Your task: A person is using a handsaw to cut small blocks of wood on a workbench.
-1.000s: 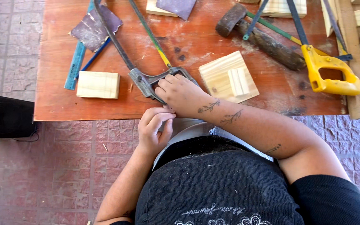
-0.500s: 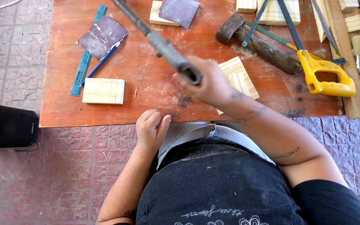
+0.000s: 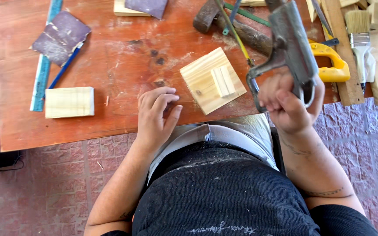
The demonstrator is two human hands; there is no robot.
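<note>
Lifted clear of the table since half a second ago, the hacksaw [image 3: 287, 41] now rides in the clenched right hand [image 3: 287, 105]; the left hand [image 3: 156, 114] has come flat onto the table [image 3: 110, 57], fingers loose, holding nothing.

Sawing looks paused, the tool being carried rightward past the square wood block [image 3: 212, 80]. Setting it down calls for a gap among the hammer [image 3: 232, 26] and yellow-handled saw [image 3: 331, 61]. Its blade runs out of frame.

Your grey metal hacksaw [image 3: 290, 43] is lifted off the bench, handle low, frame tilting up and away.
</note>
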